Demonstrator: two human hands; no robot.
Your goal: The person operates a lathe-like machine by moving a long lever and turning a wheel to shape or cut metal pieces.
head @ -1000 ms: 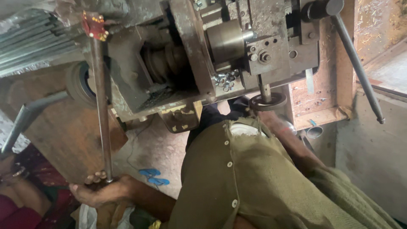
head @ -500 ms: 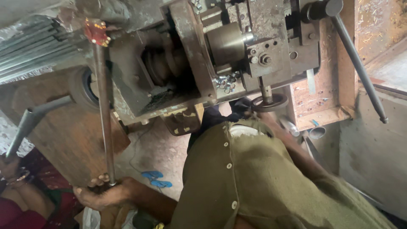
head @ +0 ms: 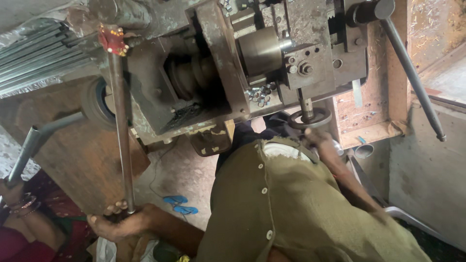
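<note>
My left hand (head: 119, 223) is closed around the lower end of a long thin metal rod (head: 121, 136). The rod runs up to a red-tagged end (head: 112, 40) at the grey lathe-like machine (head: 213, 73). Across my olive button shirt (head: 291, 208), my right hand (head: 320, 140) rests on the small round handwheel (head: 309, 119) under the machine's tool block (head: 310, 63). A steel cylinder (head: 259, 48) sits in the machine beside that block. Small metal rings (head: 259, 94) lie on the machine bed.
Another person's arm with bangles (head: 22, 204) holds a grey pipe lever (head: 34, 145) at the left. A long handle bar (head: 412, 77) slants down at the right. Bundled steel rods (head: 34, 58) lie top left. Blue sandals (head: 179, 204) sit on the floor, and a metal cup (head: 364, 150) beside a wooden frame.
The view has shifted slightly. My left hand stays on the rod's end, which has drifted a little right and down. My right hand remains at the handwheel.
</note>
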